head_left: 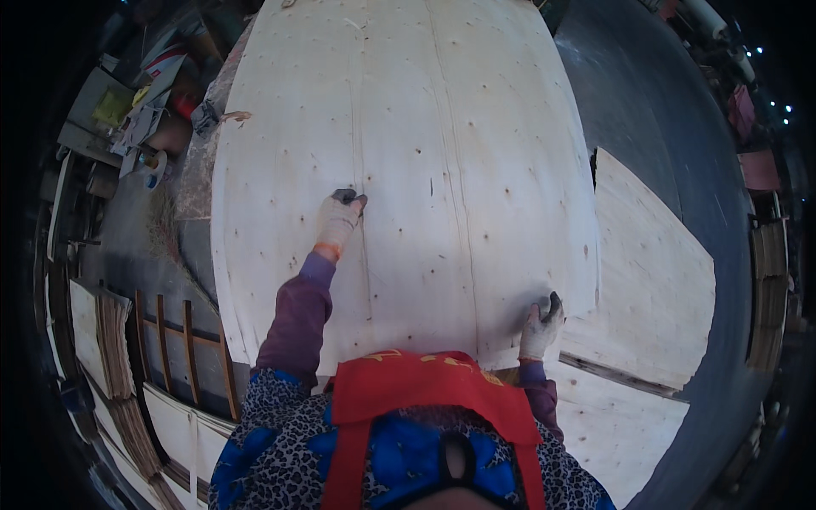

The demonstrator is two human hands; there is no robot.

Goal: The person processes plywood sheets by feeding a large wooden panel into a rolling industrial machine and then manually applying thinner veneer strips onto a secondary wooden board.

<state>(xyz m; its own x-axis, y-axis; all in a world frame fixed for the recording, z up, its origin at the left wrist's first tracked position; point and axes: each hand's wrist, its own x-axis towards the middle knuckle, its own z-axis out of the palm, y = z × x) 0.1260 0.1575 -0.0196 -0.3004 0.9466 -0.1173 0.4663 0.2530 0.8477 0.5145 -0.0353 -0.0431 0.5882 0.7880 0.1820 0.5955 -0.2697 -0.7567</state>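
Observation:
A broad, pale wood veneer sheet (pixel 408 110), dotted with small knots and crossed by long lengthwise seams, spreads in front of me. My left hand (pixel 338 223), in a whitish glove with dark fingertips, rests on it beside the left seam. Its fingers are curled, and whatever they may pinch is hidden. Close to the sheet's near right edge, my right hand (pixel 541 329) wears the same kind of glove. The fingers there are bent together against the surface, and I cannot make out anything between them.
More pale veneer pieces (pixel 650 272) lie to the right on the grey floor (pixel 629 93). At the left are a wooden slatted frame (pixel 188 353), stacked sheets (pixel 102 340) and a twig broom (pixel 163 225). Cluttered boxes (pixel 170 123) stand at the far left.

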